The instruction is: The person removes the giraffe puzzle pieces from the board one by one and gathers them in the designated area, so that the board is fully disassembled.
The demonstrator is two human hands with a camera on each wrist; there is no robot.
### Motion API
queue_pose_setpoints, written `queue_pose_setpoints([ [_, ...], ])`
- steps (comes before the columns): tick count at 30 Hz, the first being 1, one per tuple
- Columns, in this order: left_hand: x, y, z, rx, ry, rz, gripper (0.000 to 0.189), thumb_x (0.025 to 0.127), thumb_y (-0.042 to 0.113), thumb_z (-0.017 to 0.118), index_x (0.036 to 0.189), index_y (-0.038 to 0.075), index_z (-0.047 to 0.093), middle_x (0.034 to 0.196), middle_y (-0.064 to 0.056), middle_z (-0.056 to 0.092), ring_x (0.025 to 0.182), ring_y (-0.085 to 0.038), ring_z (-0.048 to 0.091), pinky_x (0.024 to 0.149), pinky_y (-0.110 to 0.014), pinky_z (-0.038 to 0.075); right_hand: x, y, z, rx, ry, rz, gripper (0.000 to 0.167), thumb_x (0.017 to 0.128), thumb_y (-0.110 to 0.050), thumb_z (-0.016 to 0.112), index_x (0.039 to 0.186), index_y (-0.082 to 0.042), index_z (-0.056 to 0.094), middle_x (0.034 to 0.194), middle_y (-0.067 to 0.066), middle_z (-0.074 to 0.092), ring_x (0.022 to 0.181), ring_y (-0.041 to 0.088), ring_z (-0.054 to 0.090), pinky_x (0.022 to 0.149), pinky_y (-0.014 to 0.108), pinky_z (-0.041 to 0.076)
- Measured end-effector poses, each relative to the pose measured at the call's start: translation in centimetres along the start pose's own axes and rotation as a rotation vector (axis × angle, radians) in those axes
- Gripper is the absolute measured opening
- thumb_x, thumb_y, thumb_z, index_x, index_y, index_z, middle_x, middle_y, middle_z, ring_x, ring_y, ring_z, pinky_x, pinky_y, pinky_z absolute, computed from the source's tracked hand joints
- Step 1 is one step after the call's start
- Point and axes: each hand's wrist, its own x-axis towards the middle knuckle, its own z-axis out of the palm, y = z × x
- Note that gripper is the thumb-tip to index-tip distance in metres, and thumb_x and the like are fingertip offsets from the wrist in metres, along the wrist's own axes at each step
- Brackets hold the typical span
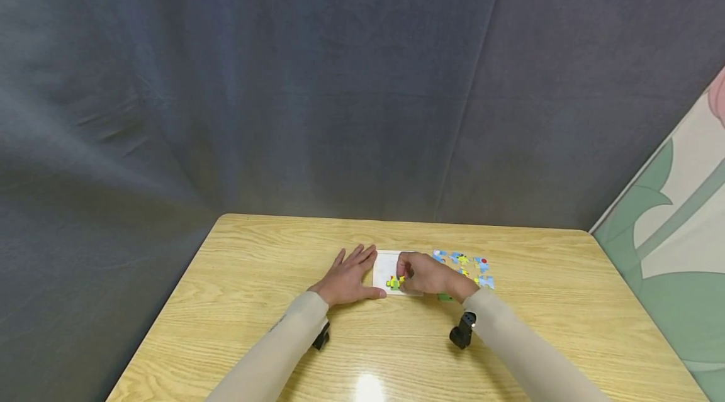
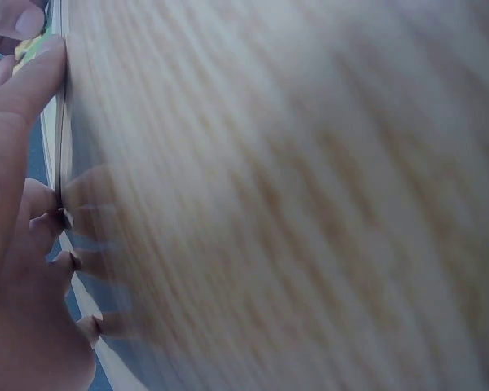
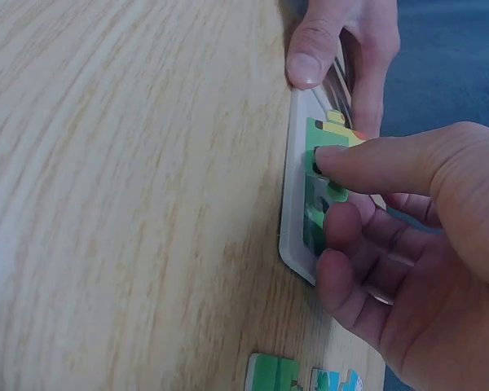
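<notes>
A shallow white puzzle tray (image 1: 385, 263) lies on the wooden table with green and yellow jigsaw pieces (image 1: 393, 283) along its near side. My left hand (image 1: 348, 281) rests with spread, straight fingers at the tray's left side; in the right wrist view its thumb (image 3: 308, 65) touches the tray rim (image 3: 292, 187). Over the right part of the tray is my right hand (image 1: 427, 273), fingers curled. It pinches a green puzzle piece (image 3: 337, 192) between thumb and fingers, low against the tray; the fingers hide part of the piece.
Several loose puzzle pieces (image 1: 484, 280), blue, yellow and green, lie right of the tray. A green loose piece (image 3: 270, 373) is near the tray's right corner. Dark curtain (image 1: 362, 87) hangs behind the table (image 1: 255, 263); a patterned cloth (image 1: 680, 251) is at the right.
</notes>
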Motion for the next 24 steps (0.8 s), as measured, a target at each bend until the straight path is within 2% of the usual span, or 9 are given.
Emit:
queue_pose_setpoints([
  [5, 0.1, 0.0, 0.0, 0.001, 0.0, 0.002, 0.1, 0.097, 0.068, 0.065, 0.171, 0.013, 0.027, 0.181, -0.002, 0.021, 0.17, -0.028, 0.015, 0.136, -0.063, 0.009, -0.2, 0.2, -0.2, 0.098, -0.024, -0.029, 0.006, 0.103, -0.006, 0.068, 0.1, -0.004, 0.063, 0.086, 0.006, 0.063, 0.063, 0.014, 0.048, 0.059, 0.027, 0.042],
  [12, 0.1, 0.0, 0.0, 0.002, 0.0, 0.005, 0.1, 0.097, 0.069, 0.065, 0.171, 0.013, 0.027, 0.181, -0.002, 0.02, 0.17, -0.028, 0.014, 0.136, -0.063, 0.009, -0.4, 0.6, -0.3, 0.185, -0.04, -0.031, 0.006, 0.107, -0.007, 0.062, 0.103, -0.002, 0.063, 0.091, 0.01, 0.067, 0.063, 0.016, 0.053, 0.057, 0.028, 0.047],
  [18, 0.0, -0.2, 0.1, -0.002, -0.001, 0.006, 0.101, 0.097, 0.068, 0.065, 0.171, 0.013, 0.025, 0.181, -0.002, 0.019, 0.17, -0.029, 0.013, 0.136, -0.063, 0.008, -0.9, 0.5, -0.8, 0.186, -0.025, -0.043, 0.009, 0.105, -0.008, 0.065, 0.102, -0.001, 0.063, 0.089, 0.009, 0.064, 0.062, 0.018, 0.055, 0.056, 0.029, 0.049],
  [24, 0.1, -0.2, 0.2, -0.005, -0.005, 0.002, 0.101, 0.097, 0.069, 0.064, 0.172, 0.014, 0.024, 0.181, -0.001, 0.018, 0.17, -0.028, 0.012, 0.136, -0.062, 0.008, -1.7, 1.0, -1.4, 0.156, -0.021, -0.076, 0.01, 0.106, -0.009, 0.063, 0.102, 0.0, 0.063, 0.09, 0.012, 0.065, 0.062, 0.017, 0.053, 0.057, 0.027, 0.047],
])
